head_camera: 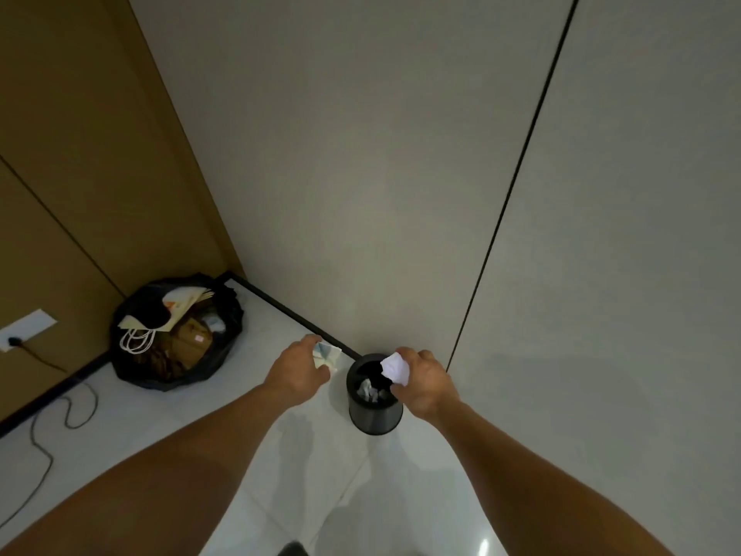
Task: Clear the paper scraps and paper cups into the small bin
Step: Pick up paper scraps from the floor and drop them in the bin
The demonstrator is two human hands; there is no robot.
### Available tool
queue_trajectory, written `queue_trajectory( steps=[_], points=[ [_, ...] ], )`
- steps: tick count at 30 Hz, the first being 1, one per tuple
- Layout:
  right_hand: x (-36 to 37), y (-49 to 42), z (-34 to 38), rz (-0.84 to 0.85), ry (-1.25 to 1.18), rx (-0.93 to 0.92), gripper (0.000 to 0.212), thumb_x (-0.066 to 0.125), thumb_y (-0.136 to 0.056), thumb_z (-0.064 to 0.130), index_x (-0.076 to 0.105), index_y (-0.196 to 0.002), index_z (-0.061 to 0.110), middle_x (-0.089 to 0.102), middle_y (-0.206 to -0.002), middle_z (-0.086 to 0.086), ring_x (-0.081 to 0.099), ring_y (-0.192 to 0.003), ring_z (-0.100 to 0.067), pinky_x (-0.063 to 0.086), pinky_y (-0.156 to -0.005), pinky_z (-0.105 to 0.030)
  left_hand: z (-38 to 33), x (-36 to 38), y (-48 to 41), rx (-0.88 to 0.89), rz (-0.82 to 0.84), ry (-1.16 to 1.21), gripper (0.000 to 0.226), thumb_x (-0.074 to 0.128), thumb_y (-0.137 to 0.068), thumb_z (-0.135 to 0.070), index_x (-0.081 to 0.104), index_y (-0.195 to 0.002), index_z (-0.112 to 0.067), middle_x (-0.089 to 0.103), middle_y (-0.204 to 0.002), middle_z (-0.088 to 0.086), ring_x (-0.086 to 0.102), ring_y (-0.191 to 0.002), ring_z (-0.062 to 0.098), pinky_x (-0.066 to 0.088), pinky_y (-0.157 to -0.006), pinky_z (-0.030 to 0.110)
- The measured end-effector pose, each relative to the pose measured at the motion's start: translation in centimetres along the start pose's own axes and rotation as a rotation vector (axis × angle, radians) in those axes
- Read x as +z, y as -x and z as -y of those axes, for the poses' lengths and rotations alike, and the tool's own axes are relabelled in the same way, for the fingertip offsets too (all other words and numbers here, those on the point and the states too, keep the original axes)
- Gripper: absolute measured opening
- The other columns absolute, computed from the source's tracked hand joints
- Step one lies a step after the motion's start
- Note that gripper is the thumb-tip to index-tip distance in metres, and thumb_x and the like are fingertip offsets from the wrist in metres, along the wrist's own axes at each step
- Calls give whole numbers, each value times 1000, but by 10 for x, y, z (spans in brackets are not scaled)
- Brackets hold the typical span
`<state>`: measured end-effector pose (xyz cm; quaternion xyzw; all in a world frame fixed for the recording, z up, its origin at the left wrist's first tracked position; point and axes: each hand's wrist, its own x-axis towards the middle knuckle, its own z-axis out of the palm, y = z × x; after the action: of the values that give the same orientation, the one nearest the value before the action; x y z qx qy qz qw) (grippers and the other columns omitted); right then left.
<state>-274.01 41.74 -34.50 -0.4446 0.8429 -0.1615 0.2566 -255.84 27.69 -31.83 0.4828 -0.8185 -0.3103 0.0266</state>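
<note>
A small black round bin (375,415) stands on the white floor against the wall, with crumpled paper (369,389) lying inside it. My right hand (427,385) grips a crumpled white paper ball (395,368) right above the bin's opening. My left hand (296,371) hovers just left of the bin and holds a folded paper scrap (326,352) with pale blue print. No paper cups are in view.
A large black rubbish bag (176,335) full of cardboard and a paper carrier bag sits in the corner at the left. A black cable (60,419) runs from a wall socket (16,335) across the floor. Walls close in behind the bin.
</note>
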Motion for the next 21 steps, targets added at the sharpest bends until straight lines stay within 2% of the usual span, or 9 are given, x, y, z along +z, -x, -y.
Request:
queue_trajectory(
  steps=[5, 12, 17, 21],
  points=[
    [0, -60, -8, 55, 68, 42, 62, 60, -91, 30, 33, -146, 23, 43, -138, -8, 46, -123, -28, 41, -100, -33, 0, 19, -74, 25, 117, 25, 60, 65, -87, -21, 39, -141, -15, 52, -133, 11, 52, -117, 26, 43, -97, 31],
    [40, -151, -18, 32, -51, 326, 64, 63, -89, 33, 34, -145, 26, 47, -134, -7, 50, -118, -26, 45, -94, -31, 26, 54, -208, 111, 369, 8, 60, 63, -88, -23, 37, -142, -19, 50, -134, 8, 51, -119, 23, 40, -89, 23],
    [100, -215, -24, 63, -137, 510, 61, 63, -87, 34, 37, -142, 27, 49, -131, -4, 53, -113, -22, 49, -91, -28, 61, 95, -303, 137, 536, -67, 62, 62, -89, -25, 33, -144, -21, 50, -133, 7, 52, -115, 20, 37, -83, 18],
    [169, -271, -55, 98, -202, 609, 59, 62, -86, 33, 37, -140, 28, 51, -126, -3, 54, -107, -20, 52, -88, -30, 95, 162, -363, 97, 598, -120, 62, 63, -87, -26, 37, -142, -19, 51, -131, 8, 52, -115, 23, 41, -88, 26]
  ],
)
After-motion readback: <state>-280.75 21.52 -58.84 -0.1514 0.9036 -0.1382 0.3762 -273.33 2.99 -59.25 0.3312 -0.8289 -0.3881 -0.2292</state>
